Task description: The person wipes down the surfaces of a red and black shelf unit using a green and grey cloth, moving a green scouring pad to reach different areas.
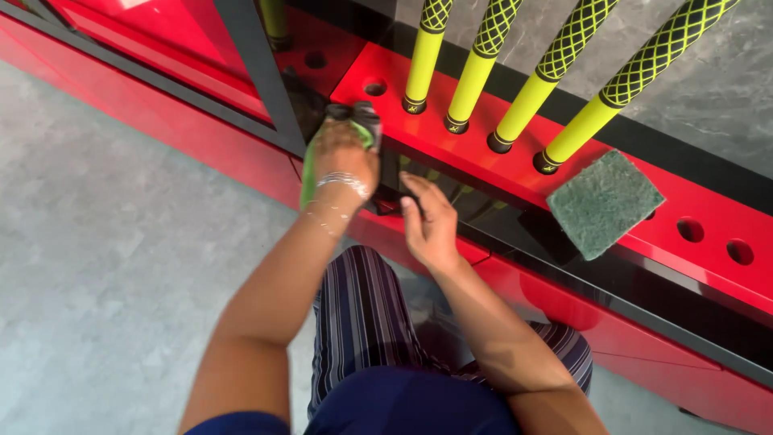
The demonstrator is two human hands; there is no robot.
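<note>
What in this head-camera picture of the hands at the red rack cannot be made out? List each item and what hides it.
- Green cloth, head view: mostly covered by the left hand.
- Yellow bat handles: tops cut off by the upper edge; lower parts hidden inside the red rack.
- Dark glass panel: what lies behind it is lost in reflections and under the right hand.
- Green scouring pad: underside not visible.

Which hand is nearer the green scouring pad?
Right. The right hand rests on the dark glass, apart from the scouring pad; the left hand, gripping a green cloth, is farther.
</note>
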